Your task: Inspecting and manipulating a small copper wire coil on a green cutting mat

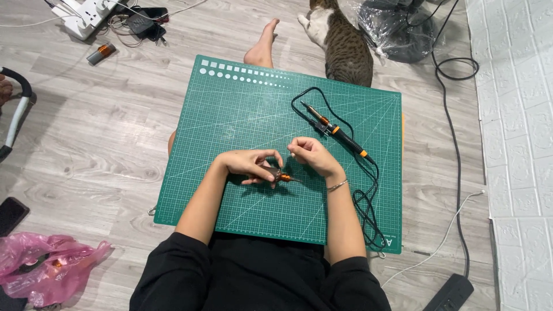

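Left hand (249, 165) grip around small orange-tipped tool (282, 177), tip protruding rightward.

The person wears a black top with short sleeves that end above the elbows, so both forearms are bare. A thin silver bracelet (337, 185) circles the right wrist. One bare foot (263, 45) shows beyond the far edge.

Grey wood floor (103, 132) (white brick wall (518, 115)).
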